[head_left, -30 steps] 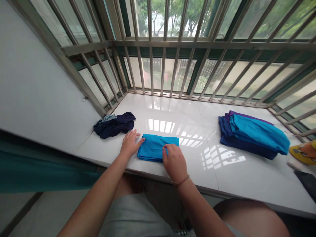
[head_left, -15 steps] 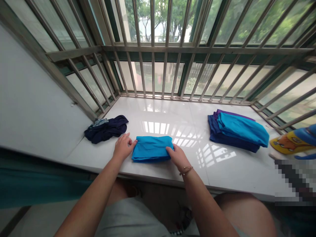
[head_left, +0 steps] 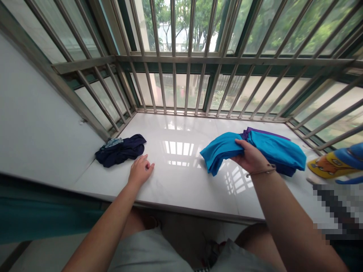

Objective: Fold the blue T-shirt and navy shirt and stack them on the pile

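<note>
Your right hand grips one end of a folded, bright blue fabric piece, thumb on top and fingers tucked beneath, while your left hand is empty, its fingers loosely curled. The left hand lies low over the glossy white window ledge, just beside a crumpled, dark navy cloth heap; you cannot tell from here whether the fingertips touch it.

The folded piece sits right of the middle of the ledge, at the left side of a stack of folded cloths. In that stack, a bright blue folded cloth lies on top, a purple folded cloth shows along its far edge, and a dark blue folded cloth shows under the near side. Farther right stands a yellow-and-blue object with a cartoon print.

The step in hand looks like a one-handed transfer of an already folded piece. Its left end droops in a curve; whether the lowest corner touches the ledge is unclear. Your next move seems to call for a firm pinch through all the layers and some support under that sagging end, since the folds could slip apart. Your left hand appears available for that.
</note>
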`<state>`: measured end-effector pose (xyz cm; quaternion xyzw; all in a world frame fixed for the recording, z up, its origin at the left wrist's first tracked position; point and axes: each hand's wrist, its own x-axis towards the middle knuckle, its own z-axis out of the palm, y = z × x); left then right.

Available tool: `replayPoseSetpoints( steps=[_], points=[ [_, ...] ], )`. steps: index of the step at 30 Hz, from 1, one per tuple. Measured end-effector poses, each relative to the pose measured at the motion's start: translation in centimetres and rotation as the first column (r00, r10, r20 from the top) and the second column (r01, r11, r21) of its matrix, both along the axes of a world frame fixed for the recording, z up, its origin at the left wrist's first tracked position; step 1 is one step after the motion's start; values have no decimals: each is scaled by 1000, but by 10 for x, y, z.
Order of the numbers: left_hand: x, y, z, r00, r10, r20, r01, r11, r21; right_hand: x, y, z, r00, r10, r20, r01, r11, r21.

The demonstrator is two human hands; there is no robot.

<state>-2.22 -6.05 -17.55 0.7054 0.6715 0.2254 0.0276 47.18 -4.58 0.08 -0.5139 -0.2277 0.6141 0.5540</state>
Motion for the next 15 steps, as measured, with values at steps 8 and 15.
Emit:
replayPoseSetpoints(
  steps=[8,15],
  points=[
    [-2,1,-1,1000,-8,-4,8,1000,13,68,46,77,974,-170,151,141,972,185],
    [0,1,0,1000,-5,15,5,1000,23,166,68,81,839,-238,490,178,970,167]
  ],
)
